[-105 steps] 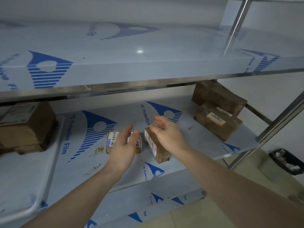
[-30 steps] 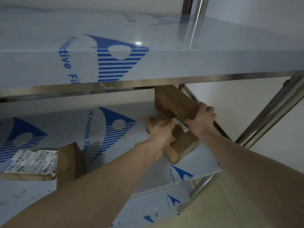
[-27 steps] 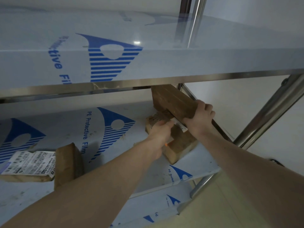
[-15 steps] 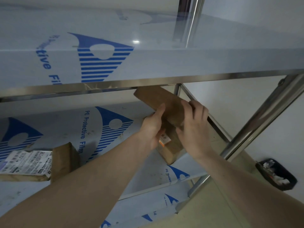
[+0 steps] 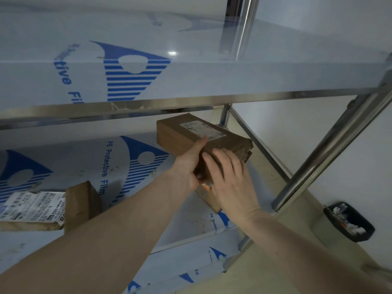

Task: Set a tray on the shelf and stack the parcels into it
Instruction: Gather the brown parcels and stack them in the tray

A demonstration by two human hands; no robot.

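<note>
At frame centre my left hand grips the brown parcel, thumb on top, tilted above another parcel; my right hand lies flat against it, fingers spread. I'd support underneath and clear the shelf edge first.

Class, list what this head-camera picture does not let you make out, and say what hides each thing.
- Lower parcel, head view: mostly hidden by both hands.
- Label print on the held parcel: too small to read.
- Tray: outside this frame.
- Left hand fingertips: hidden under the held parcel.
- Black bin contents: too small to identify.
</note>
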